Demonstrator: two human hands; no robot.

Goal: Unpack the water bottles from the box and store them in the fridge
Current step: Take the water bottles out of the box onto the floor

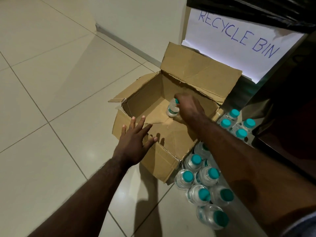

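while bottles (pixel 201 178) crowd the box (pixel 164 134), a bin (pixel 239 40) stands behind.

We look down on floor (pixel 51 82): large pale cream tiles, thin dark grout lines, dull sheen. Wall (pixel 136 17) plain off-white, meets floor at light skirting strip (pixel 126 42) running diagonally. Upper right we see white paper sign (pixel 239 41), blue handwritten "RECYCLE BIN", under black plastic liner (pixel 256 9). Light dim, warm; soft shadows fall on tiles near bottom of view.
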